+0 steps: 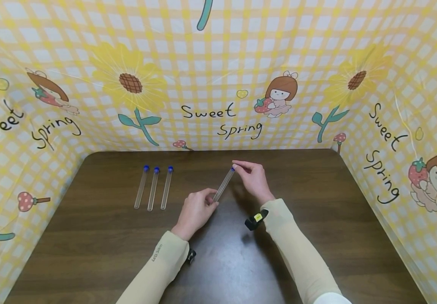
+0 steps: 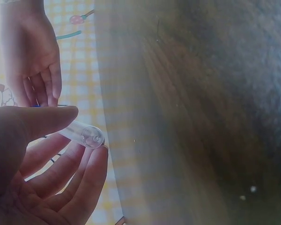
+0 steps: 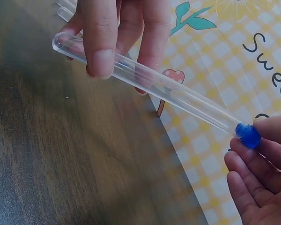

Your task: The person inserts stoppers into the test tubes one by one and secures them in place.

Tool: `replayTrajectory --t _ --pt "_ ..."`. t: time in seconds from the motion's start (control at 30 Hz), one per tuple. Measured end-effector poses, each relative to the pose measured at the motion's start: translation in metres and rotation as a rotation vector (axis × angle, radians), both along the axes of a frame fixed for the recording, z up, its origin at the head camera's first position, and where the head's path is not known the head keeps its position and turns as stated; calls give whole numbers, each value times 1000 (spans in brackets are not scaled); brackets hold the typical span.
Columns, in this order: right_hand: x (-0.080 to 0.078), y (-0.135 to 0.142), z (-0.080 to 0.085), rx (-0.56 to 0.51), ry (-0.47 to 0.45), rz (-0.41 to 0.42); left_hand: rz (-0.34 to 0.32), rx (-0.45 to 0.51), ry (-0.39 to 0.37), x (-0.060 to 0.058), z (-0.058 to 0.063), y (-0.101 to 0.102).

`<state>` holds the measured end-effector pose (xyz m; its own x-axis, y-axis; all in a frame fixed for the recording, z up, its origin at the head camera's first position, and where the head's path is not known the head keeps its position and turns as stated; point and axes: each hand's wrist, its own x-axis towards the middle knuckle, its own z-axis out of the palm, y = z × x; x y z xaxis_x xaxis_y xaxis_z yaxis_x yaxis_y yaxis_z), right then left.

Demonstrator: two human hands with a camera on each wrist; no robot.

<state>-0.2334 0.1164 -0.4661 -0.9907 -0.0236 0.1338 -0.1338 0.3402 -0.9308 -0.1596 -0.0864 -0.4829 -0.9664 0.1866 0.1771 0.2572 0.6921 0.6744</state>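
Observation:
Between my two hands a clear test tube (image 1: 223, 185) slants over the table, its blue cap (image 3: 249, 136) up and to the right. My left hand (image 1: 196, 210) holds the tube near its rounded bottom (image 2: 92, 137), thumb on one side and fingers on the other. At the other end my right hand (image 1: 255, 179) pinches the blue cap between thumb and index finger, and its other fingers curl loosely below. The cap sits at the tube's mouth in the right wrist view. No contents show through the clear wall.
Left of my hands, three more blue-capped test tubes lie side by side, a left one (image 1: 141, 189), a middle one (image 1: 153, 190) and a right one (image 1: 166, 189). The dark wooden table (image 1: 89, 236) meets a yellow checked cloth wall (image 1: 203, 80) at the back and sides.

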Motion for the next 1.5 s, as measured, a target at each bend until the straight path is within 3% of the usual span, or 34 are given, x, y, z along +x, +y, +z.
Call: replayTrajectory --t 0.43,0.67,0.93,1.5 --pt "4 -11 -8 -39 -9 -5 -6 -1 -19 -2 2 6" --pt "5 -15 -13 -100 10 42 -3 -9 -33 -4 3 8" --pt "9 -18 -15 -89 -33 60 -9 -6 -28 -3 4 10" --pt "13 -18 -20 -78 -36 55 -15 -6 -50 -1 1 14"
